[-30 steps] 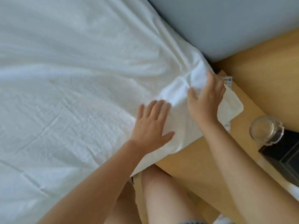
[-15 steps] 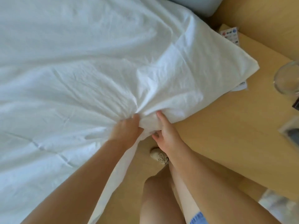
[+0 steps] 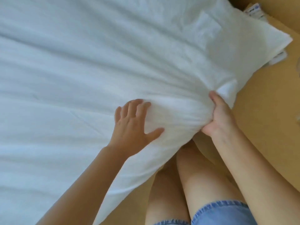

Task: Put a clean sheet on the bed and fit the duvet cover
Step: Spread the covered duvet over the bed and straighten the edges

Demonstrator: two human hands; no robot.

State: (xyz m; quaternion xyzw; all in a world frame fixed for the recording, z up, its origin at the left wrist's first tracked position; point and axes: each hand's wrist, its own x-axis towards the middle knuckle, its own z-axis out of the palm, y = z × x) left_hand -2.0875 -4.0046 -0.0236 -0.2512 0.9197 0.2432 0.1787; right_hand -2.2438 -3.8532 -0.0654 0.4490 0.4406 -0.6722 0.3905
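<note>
A white sheet (image 3: 84,65) covers the bed and fills most of the view, with creases running toward its near right edge. My left hand (image 3: 133,125) lies flat on the sheet near that edge, fingers spread. My right hand (image 3: 219,117) grips a bunched fold of the sheet at the bed's side, thumb on top, fingers hidden under the cloth. The sheet's corner (image 3: 266,36) hangs over the wooden surface at the upper right.
A light wooden surface (image 3: 263,114) runs along the bed's right side. Printed cards (image 3: 253,10) peek out from under the sheet corner at the top right. My bare legs and denim shorts (image 3: 219,213) are below, close to the bed.
My left hand has let go of the bunched sheet and now lies flat with fingers spread. My right hand has moved along the edge and gathered a fold. The view shifted.
</note>
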